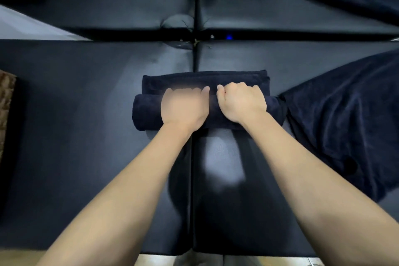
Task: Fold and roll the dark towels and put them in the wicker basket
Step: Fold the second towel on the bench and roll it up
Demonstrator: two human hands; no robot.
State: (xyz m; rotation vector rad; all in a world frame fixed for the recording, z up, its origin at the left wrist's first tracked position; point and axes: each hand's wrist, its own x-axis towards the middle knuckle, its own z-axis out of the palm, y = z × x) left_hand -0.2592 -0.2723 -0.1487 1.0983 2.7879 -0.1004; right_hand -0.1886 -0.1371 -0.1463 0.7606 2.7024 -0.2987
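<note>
Navy towel (207, 112) half-rolled, thick roll nearest, flat folded remainder beyond.

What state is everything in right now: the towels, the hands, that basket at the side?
Towel being rolled: partly rolled, flat tail left beyond the roll.
Left hand: curled over the roll.
Right hand: curled over the roll.
Loose towel: unfolded, spread at right.
Wicker basket: only its edge shows; contents hidden.

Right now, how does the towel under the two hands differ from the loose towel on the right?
The towel under the hands is partly rolled into a tight cylinder; the loose towel lies spread and rumpled. The left hand and right hand hold the first; nothing touches the second. Both are dark.
</note>
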